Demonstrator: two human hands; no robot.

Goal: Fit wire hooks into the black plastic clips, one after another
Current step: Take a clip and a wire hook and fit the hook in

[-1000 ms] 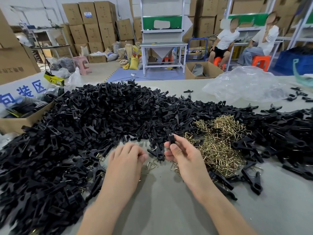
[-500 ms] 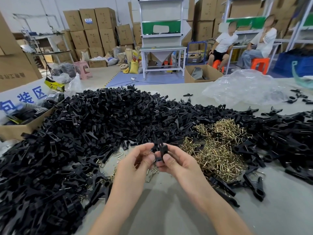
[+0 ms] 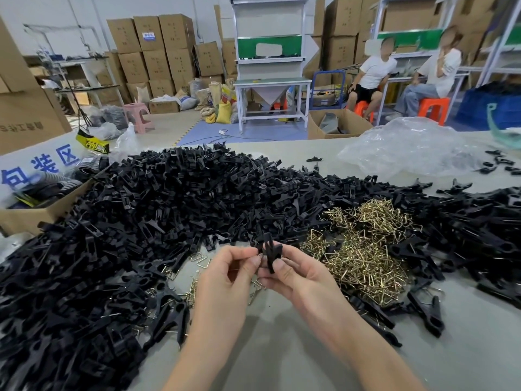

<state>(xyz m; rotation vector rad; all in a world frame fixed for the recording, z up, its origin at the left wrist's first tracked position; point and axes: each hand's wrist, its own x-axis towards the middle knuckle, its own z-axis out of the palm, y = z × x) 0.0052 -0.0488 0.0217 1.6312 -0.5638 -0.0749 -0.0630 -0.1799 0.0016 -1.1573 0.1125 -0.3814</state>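
Note:
A black plastic clip (image 3: pixel 271 251) stands upright between my two hands above the grey table (image 3: pixel 282 348). My right hand (image 3: pixel 298 273) pinches its lower part with thumb and fingers. My left hand (image 3: pixel 231 273) pinches the clip's left side with fingertips; whether a wire hook is between them is too small to tell. A heap of brass-coloured wire hooks (image 3: pixel 366 249) lies just right of my hands. A huge pile of black clips (image 3: pixel 127 235) covers the table's left and far side.
Assembled clips (image 3: pixel 425 311) lie right of my right forearm. A few loose hooks (image 3: pixel 197 286) lie under my left hand. A cardboard box (image 3: pixel 31 215) sits at the left edge, a clear plastic bag (image 3: pixel 408 150) at the far right. Two people sit beyond the table.
One second ago my left hand lay on the table and my right held a clip alone. Both hands have since come together and lifted slightly, pinching the clip between them.

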